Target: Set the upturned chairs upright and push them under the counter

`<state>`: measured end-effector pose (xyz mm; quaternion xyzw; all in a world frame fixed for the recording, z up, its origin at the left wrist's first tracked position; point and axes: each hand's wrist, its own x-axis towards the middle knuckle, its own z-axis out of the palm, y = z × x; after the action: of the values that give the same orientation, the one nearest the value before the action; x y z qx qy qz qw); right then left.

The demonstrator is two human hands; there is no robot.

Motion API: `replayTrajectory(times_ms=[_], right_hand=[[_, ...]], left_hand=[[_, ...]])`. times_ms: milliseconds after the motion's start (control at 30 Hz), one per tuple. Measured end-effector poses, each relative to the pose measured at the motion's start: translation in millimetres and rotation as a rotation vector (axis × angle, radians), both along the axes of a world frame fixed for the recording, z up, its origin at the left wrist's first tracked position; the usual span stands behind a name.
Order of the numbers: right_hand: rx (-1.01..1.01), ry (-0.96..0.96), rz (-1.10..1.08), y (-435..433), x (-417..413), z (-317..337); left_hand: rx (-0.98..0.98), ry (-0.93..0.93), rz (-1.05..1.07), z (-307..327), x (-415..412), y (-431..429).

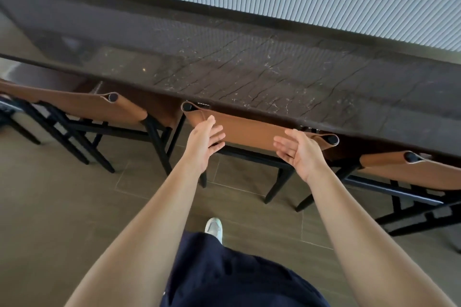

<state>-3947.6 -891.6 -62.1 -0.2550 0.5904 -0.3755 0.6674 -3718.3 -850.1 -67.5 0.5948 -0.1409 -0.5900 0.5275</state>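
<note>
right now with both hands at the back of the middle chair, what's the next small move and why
Probably lift both hands away and step back. The middle chair already stands upright on its legs, its brown backrest against the counter edge, and the left hand and right hand are open, gripping nothing. The left chair and right chair look upright too.

No text, label, brand, number or sign can be read anywhere in the frame.
</note>
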Motion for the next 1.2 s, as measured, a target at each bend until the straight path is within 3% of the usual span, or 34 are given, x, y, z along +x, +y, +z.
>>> replayTrajectory(times_ms=[233, 467, 800, 1200], right_hand=[[-0.138, 0.094, 0.164, 57.5, 10.4, 22.9], [-0.233, 0.107, 0.354, 100.7, 54.9, 31.4], [-0.256, 0.062, 0.437, 140.1, 170.6, 31.9], [-0.179, 0.007, 0.357, 182.2, 336.9, 23.3]], left_hand=[[-0.057, -0.113, 0.126, 15.8, -16.6, 92.9], [-0.111, -0.209, 0.282, 31.8, 27.6, 161.5], [-0.131, -0.237, 0.428, 40.3, 146.4, 232.2], [-0.133, -0.263, 0.329, 53.6, 313.8, 249.9]])
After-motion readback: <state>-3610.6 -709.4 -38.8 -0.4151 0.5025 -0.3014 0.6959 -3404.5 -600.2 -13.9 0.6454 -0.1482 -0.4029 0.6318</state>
